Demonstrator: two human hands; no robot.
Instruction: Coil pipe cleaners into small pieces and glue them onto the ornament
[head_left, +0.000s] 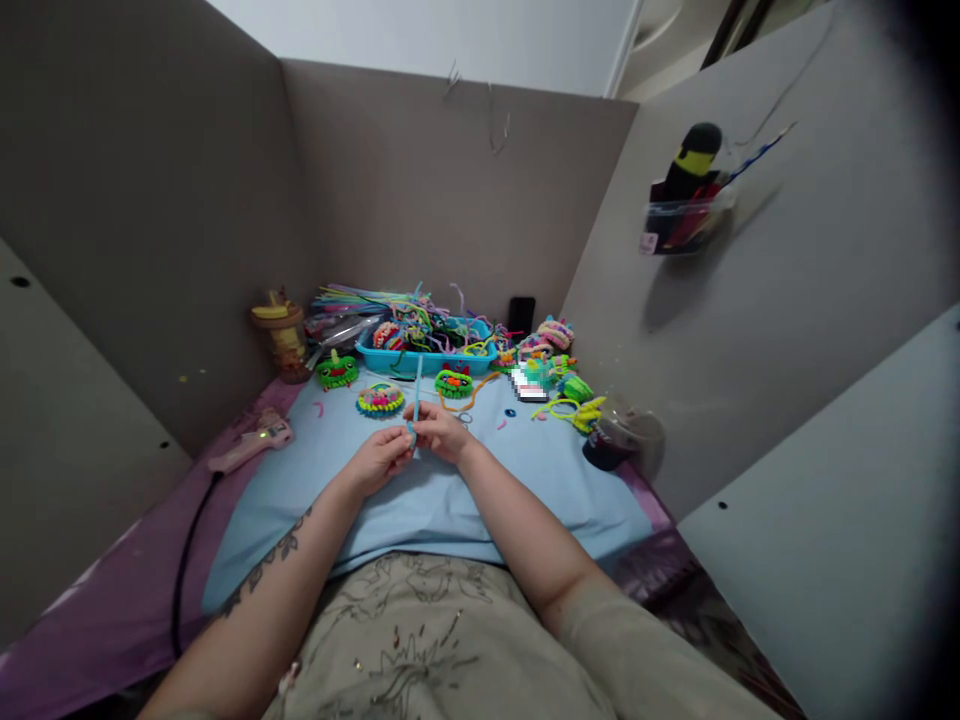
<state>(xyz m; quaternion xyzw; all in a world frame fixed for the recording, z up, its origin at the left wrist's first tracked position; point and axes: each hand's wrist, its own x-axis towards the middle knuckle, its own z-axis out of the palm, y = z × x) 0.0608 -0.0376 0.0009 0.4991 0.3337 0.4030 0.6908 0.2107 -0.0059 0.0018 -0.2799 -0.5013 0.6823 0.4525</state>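
Both hands meet over the middle of the blue cloth. A light blue pipe cleaner (418, 385) stands nearly upright between them. My left hand (382, 458) pinches its lower end, and my right hand (439, 433) grips it close beside, with fingertips nearly touching the left ones. Just beyond the hands lie a round pink, yellow and blue fuzzy piece (380, 400) and a green fuzzy piece with an orange mouth (453, 383). An orange pipe cleaner (471, 402) curves near a pair of scissors (466, 419), whose blades are hard to make out.
A blue basket (427, 360) full of pipe cleaners stands at the back. On the left are a pink glue gun (255, 443) with a black cord and a lidded cup (283, 335). A dark drink cup (613, 440) stands at right. A clear holder (686, 222) hangs on the right wall.
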